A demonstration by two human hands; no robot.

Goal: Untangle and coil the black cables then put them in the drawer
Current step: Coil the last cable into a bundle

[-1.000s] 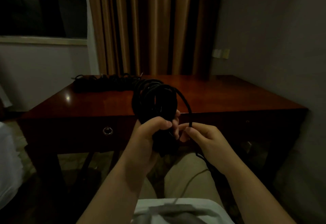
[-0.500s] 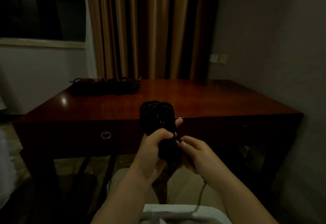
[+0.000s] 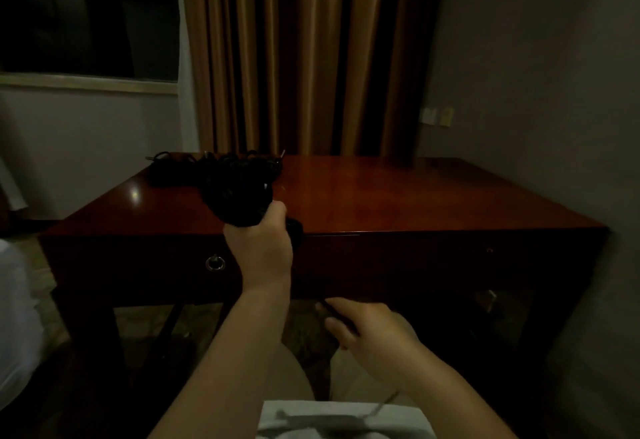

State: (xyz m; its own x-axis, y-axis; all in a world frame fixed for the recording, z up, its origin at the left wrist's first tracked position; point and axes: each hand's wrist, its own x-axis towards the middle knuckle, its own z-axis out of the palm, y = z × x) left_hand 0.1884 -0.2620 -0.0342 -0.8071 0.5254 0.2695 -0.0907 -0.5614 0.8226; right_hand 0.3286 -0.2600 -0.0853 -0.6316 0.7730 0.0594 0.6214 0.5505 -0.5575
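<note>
Gripping the coiled black cable [image 3: 239, 201] in the left hand [image 3: 261, 248] over the desk [image 3: 398, 203] front edge; right hand [image 3: 367, 326] seemingly pinching a dark strand below. Keeping loops bunched, likely reaching for the drawer ring pull [image 3: 214, 263].

There is just one camera, worn on the person's head. It looks forward and a bit down, close to the front edge of the bench [image 3: 381, 196], with the curtain [image 3: 304, 58] straight ahead behind it.

Cable pile [image 3: 194, 170] crowds the desktop's [image 3: 398, 196] far-left corner; right side lies open.
</note>
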